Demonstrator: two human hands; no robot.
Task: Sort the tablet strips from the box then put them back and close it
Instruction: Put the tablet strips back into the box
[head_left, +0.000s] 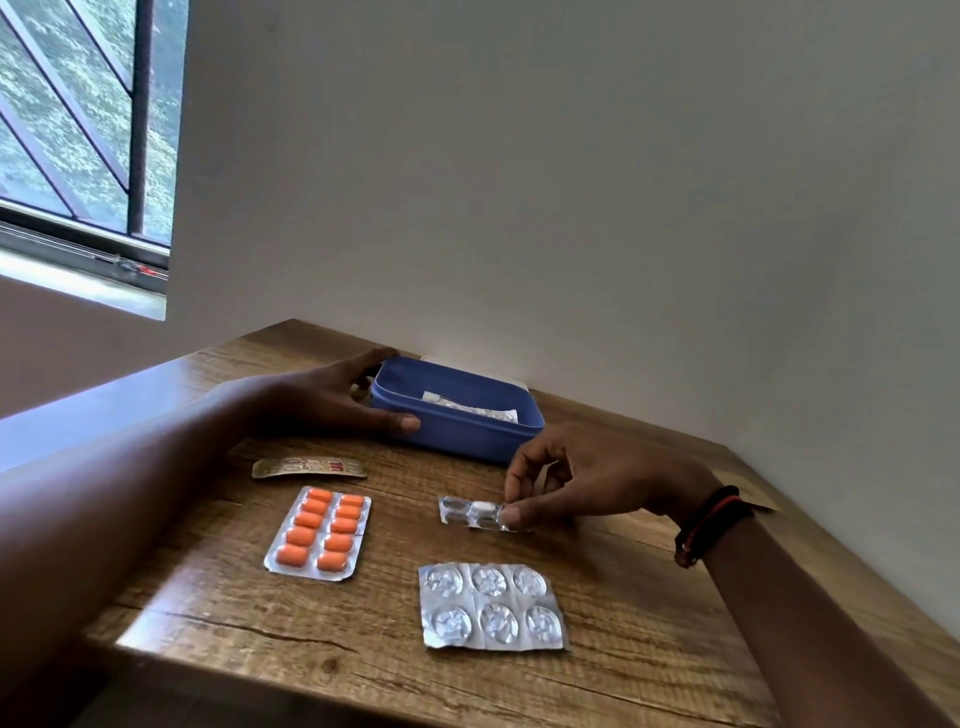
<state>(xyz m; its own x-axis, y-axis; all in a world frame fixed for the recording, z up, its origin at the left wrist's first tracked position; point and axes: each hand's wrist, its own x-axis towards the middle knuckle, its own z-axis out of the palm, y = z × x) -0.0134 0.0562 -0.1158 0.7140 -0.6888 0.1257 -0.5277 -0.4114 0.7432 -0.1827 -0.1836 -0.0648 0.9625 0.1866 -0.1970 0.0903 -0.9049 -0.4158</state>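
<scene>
An open blue box (467, 439) stands at the back of the wooden table (597, 670), with silver strips (480, 410) still inside. My left hand (337, 397) holds the box's left end, thumb along its front wall. My right hand (587, 480) pinches the right end of a small clear strip (467, 512) that lies on the table. An orange tablet strip (318, 532) lies front left. Behind it lies a gold strip (309, 467). A silver foil strip (491, 605) lies at the front centre.
A white lid edge (519, 384) shows behind the box, against the wall. The wall runs along the table's back and right side. A window (78, 130) is at the upper left. The table's front edge is close to me.
</scene>
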